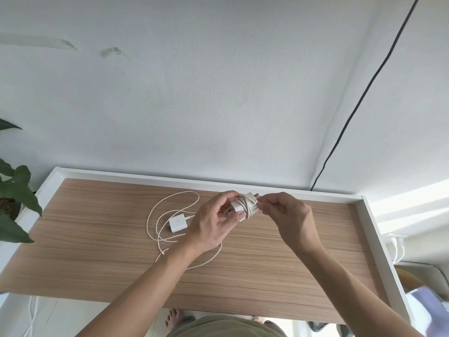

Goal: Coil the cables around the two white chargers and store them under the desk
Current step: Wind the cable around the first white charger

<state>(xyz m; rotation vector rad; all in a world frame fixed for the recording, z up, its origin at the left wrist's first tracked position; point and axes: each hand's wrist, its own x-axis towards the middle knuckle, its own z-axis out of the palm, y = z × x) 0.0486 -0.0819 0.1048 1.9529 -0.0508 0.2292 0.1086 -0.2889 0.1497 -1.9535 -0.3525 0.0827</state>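
Above the desk (243,276), left hand (213,224) grips the first charger (239,206), cable wound round it; right hand (289,215) pinches the cable end. Next: tuck that end. Farther left, second charger (177,223) lies uncoiled.

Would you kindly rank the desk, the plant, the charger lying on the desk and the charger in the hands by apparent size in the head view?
1. Desk
2. Plant, cut off by the frame edge
3-4. Loose charger and held charger: too alike to rank; the hands cover part of the held one.
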